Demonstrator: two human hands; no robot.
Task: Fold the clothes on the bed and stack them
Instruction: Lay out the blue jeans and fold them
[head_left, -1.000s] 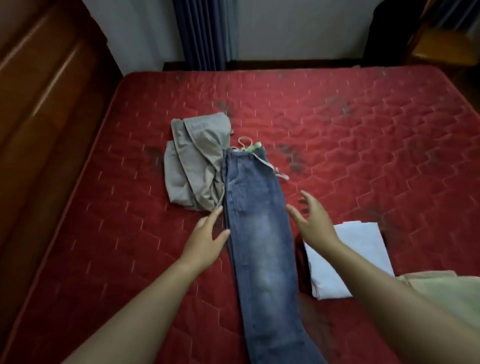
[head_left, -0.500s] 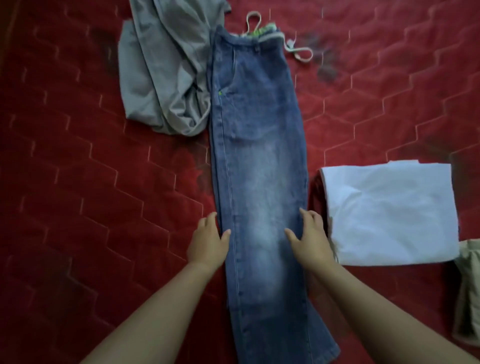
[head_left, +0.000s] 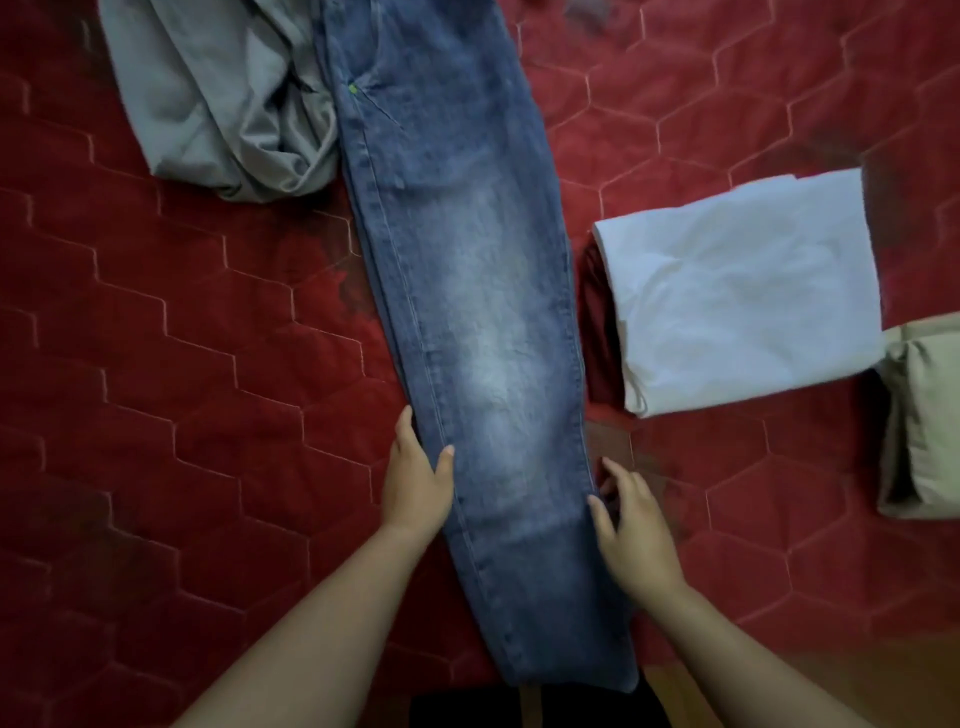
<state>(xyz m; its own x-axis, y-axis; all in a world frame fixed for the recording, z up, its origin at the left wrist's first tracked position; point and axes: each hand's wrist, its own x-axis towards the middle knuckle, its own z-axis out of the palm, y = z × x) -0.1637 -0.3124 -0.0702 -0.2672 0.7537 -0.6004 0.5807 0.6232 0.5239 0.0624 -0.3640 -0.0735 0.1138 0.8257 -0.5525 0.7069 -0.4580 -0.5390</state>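
Blue jeans (head_left: 467, 291), folded in half lengthwise, lie stretched along the red quilted mattress (head_left: 156, 364), their hems reaching its near edge. My left hand (head_left: 418, 480) rests flat against the jeans' left edge at knee level, thumb on the denim. At the right edge is my right hand (head_left: 631, 525), fingers spread, fingertips touching the seam. Neither hand grips the cloth. A crumpled grey garment (head_left: 218, 104) lies unfolded at the upper left, touching the jeans. To the right sits a folded white garment (head_left: 743, 291) on top of a dark red one (head_left: 597, 332).
A folded beige garment (head_left: 924, 421) lies at the right edge of view, beside the white stack. The mattress's near edge shows at the bottom, with wooden floor (head_left: 675, 691) and something dark below it.
The view has dropped and closed in on the jeans. Both hands have slid down along the jeans' edges toward the hems, staying on either side.
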